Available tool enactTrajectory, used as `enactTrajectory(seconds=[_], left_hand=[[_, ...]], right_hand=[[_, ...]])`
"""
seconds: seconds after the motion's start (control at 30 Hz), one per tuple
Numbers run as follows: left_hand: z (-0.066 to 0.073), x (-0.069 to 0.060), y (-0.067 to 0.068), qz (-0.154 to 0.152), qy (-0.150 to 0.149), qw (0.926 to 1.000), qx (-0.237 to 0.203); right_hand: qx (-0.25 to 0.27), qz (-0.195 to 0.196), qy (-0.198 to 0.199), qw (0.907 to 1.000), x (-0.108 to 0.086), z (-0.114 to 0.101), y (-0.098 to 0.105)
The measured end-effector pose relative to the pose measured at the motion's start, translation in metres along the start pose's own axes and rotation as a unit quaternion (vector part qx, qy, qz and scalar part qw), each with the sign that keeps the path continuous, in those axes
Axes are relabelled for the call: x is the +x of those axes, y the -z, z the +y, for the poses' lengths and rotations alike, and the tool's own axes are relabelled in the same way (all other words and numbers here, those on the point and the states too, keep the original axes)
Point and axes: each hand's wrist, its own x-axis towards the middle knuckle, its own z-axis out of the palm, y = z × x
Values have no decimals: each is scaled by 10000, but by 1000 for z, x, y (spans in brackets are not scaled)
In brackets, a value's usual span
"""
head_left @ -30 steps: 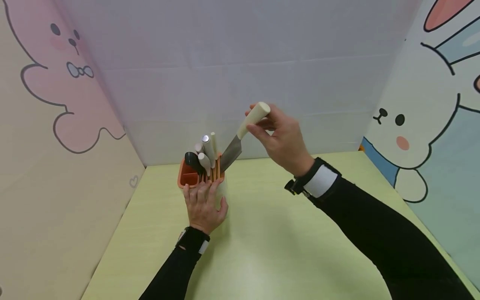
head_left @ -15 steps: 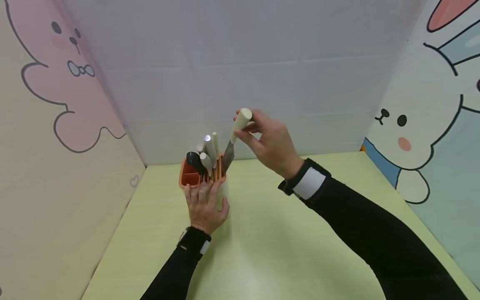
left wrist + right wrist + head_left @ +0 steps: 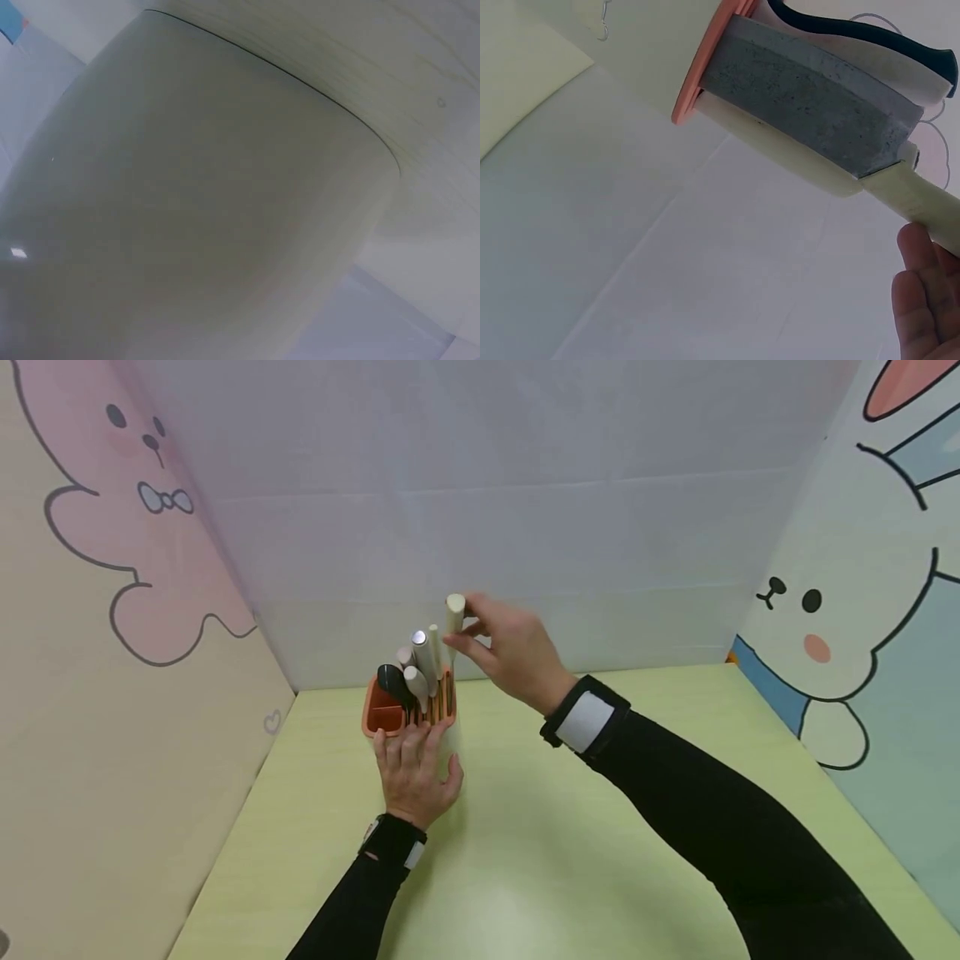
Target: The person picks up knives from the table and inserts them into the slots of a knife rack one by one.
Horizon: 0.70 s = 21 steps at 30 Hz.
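Observation:
My right hand point(image 3: 517, 647) pinches the cream handle of a kitchen knife point(image 3: 454, 615) between thumb and fingers. In the right wrist view, the knife's broad grey blade point(image 3: 810, 97) is partly inside a slot at the orange rim point(image 3: 697, 67) of the knife holder; the tip is hidden. This holder point(image 3: 367, 717) has a pale body and stands upright on the table. Against its front side, near the rim, lies my left hand point(image 3: 416, 781) with fingers extended. The holder's smooth wall point(image 3: 202, 180) fills most of the left wrist view, where no fingers show.
Several other handles stand in the holder, among them a black utensil point(image 3: 393, 682), a silver-ended handle point(image 3: 423, 652) and a white handle point(image 3: 416, 682). The light yellow-green table point(image 3: 562, 843) meets a pale back wall point(image 3: 525, 510). Cartoon-printed panels flank both sides.
My right hand has moved left and slightly down with the knife. The blade has turned from slanted to nearly upright and sits lower in the slot. My left hand stays on the holder.

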Motion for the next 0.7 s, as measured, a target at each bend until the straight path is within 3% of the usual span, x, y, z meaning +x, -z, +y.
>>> enactTrajectory(seconds=[0.27,0.7], left_hand=[[0,0,-2,77,11,10000,-25],[-1,-1,-4,232,-72,9997,4]], right_hand=[[-144,-424,-108,9989,-7,8,-17],[-540,-617,-20,9966,-26,19,-44]])
